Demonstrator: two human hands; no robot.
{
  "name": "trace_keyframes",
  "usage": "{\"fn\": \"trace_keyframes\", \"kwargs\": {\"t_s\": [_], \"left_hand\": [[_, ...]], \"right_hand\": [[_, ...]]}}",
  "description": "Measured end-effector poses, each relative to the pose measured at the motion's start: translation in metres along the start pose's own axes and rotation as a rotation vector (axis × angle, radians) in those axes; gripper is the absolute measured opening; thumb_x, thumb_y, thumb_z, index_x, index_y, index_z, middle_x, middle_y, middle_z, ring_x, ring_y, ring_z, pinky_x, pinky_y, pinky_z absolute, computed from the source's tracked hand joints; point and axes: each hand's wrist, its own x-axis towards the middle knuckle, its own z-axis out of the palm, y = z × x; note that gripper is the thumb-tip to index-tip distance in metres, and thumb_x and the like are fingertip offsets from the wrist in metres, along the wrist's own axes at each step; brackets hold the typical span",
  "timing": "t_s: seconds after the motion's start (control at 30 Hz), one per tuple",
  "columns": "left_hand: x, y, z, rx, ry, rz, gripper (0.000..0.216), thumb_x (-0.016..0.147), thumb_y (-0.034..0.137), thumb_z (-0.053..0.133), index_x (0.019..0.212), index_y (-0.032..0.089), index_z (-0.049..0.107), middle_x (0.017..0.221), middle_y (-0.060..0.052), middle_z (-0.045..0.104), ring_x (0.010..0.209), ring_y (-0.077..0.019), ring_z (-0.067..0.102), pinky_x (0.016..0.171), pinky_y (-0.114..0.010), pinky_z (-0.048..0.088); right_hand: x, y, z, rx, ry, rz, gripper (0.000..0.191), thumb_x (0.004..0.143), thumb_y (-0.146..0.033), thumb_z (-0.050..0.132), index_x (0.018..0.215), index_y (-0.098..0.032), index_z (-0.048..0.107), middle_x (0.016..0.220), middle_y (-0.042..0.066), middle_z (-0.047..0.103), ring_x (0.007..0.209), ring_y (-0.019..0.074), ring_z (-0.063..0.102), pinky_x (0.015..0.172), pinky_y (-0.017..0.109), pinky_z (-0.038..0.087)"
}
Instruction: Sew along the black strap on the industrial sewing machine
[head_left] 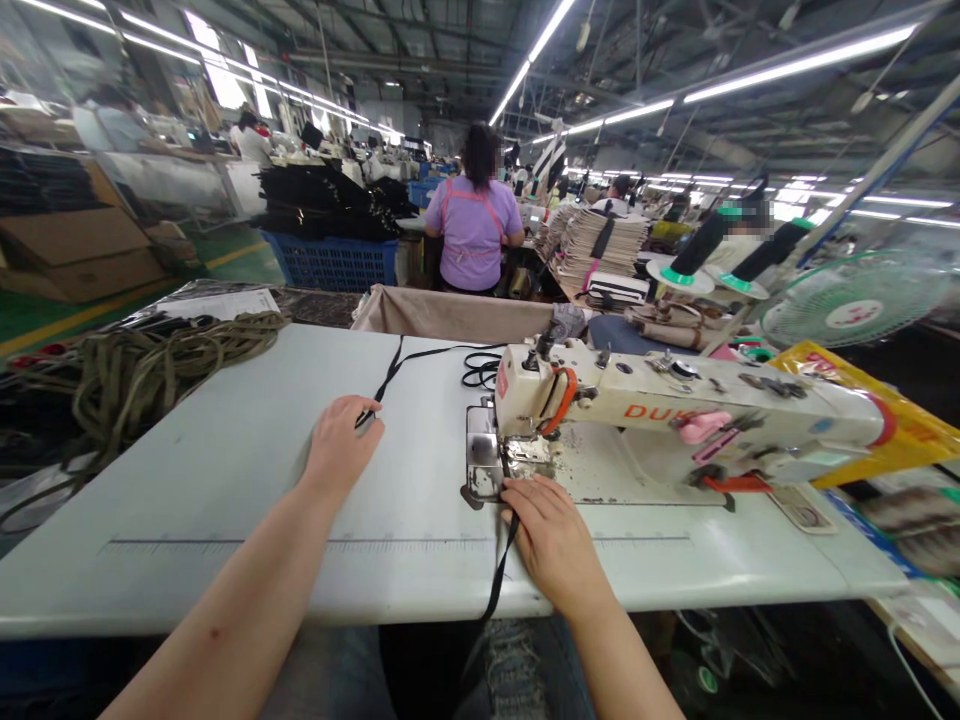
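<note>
My left hand (341, 445) is closed, pinching a narrow black strap (386, 378) on the left of the white sewing table. From there the strap runs back and across toward black loops behind the sewing machine's head. In front of the white sewing machine (637, 395), my right hand (551, 540) has its fingers together on another length of black strap (499, 575). This length passes under the fingers at the needle plate (484, 450) and hangs over the front edge. Whether both lengths are one strap, I cannot tell.
Olive-green straps (165, 375) lie bundled at the table's left. A beige cloth-lined bin (450, 315) stands behind. At right are black thread cones (694, 250), a green fan (855, 310) and a yellow bag (862, 400). A person in purple (480, 230) sits ahead.
</note>
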Motion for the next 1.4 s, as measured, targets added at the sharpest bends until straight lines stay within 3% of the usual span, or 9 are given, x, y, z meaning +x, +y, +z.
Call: {"fn": "trace_keyframes", "kwargs": {"t_s": [0.2,0.4,0.5,0.63,0.7,0.77,0.93,1.23,1.4], "left_hand": [[-0.024,0.028,-0.002,0.088,0.074,0.154,0.024,0.09,0.027,0.057,0.111,0.023,0.068,0.128,-0.016,0.066,0.129,-0.0361,0.061,0.121,-0.053,0.041],[-0.07,0.071,0.001,-0.017,-0.044,0.257,0.016,0.092,0.024,0.058,0.103,0.026,0.07,0.126,-0.012,0.068,0.14,-0.0349,0.055,0.128,-0.054,0.037],[-0.097,0.093,0.01,-0.318,-0.279,0.099,0.017,0.094,0.032,0.057,0.105,0.027,0.069,0.121,-0.012,0.07,0.124,-0.0315,0.066,0.118,-0.052,0.05],[-0.131,0.118,0.022,-0.811,-0.732,-0.312,0.034,0.087,0.046,0.071,0.112,0.025,0.062,0.116,-0.012,0.071,0.105,-0.028,0.074,0.103,-0.05,0.06],[-0.143,0.129,0.023,-0.944,-0.86,-0.456,0.044,0.083,0.049,0.079,0.114,0.022,0.061,0.12,-0.012,0.068,0.106,-0.0267,0.073,0.102,-0.049,0.06],[-0.15,0.138,0.02,-0.984,-0.933,-0.488,0.048,0.085,0.052,0.079,0.116,0.02,0.061,0.118,-0.011,0.068,0.107,-0.0261,0.071,0.1,-0.046,0.059],[-0.151,0.15,0.006,-0.832,-1.059,-0.223,0.04,0.098,0.054,0.064,0.112,0.017,0.064,0.104,-0.009,0.07,0.09,-0.0221,0.07,0.09,-0.037,0.055],[-0.149,0.166,-0.042,-0.748,-1.292,0.147,0.025,0.104,0.031,0.061,0.11,0.017,0.08,0.114,-0.011,0.078,0.104,-0.0218,0.071,0.093,-0.029,0.053],[-0.147,0.175,-0.059,-0.821,-1.382,0.286,0.027,0.107,0.041,0.064,0.104,0.021,0.081,0.112,-0.01,0.078,0.109,-0.0209,0.072,0.098,-0.025,0.053]], "right_hand": [[-0.001,0.0,0.0,0.01,-0.009,0.018,0.026,0.111,-0.02,0.054,0.13,-0.019,0.072,0.133,0.012,0.077,0.124,0.026,0.072,0.117,0.054,0.055],[-0.002,-0.001,0.001,0.019,0.001,0.029,0.024,0.111,-0.022,0.056,0.128,-0.019,0.073,0.133,0.011,0.077,0.121,0.026,0.072,0.118,0.054,0.054],[-0.002,-0.002,0.001,0.018,0.003,0.032,0.023,0.112,-0.023,0.056,0.127,-0.018,0.073,0.133,0.011,0.077,0.121,0.0261,0.072,0.119,0.052,0.053],[-0.004,0.0,0.003,0.025,0.002,0.025,0.024,0.11,-0.019,0.057,0.129,-0.018,0.072,0.135,0.011,0.076,0.123,0.0265,0.071,0.119,0.053,0.052],[-0.004,0.001,0.003,0.032,0.004,0.022,0.024,0.109,-0.018,0.058,0.128,-0.017,0.073,0.134,0.012,0.077,0.122,0.0268,0.072,0.118,0.053,0.052],[-0.005,0.002,0.004,0.035,0.01,0.022,0.022,0.11,-0.02,0.059,0.126,-0.016,0.073,0.133,0.012,0.077,0.121,0.0269,0.072,0.118,0.053,0.053],[-0.005,0.002,0.004,0.033,0.018,0.016,0.022,0.111,-0.024,0.06,0.126,-0.015,0.074,0.133,0.014,0.077,0.121,0.0277,0.072,0.118,0.054,0.053],[-0.003,-0.001,0.004,0.029,0.039,0.043,0.022,0.112,-0.026,0.059,0.125,-0.018,0.074,0.133,0.011,0.077,0.12,0.0266,0.073,0.118,0.052,0.053],[-0.002,0.0,0.005,0.005,0.058,0.032,0.022,0.111,-0.024,0.06,0.126,-0.017,0.074,0.131,0.01,0.078,0.119,0.027,0.073,0.117,0.052,0.055]]}}
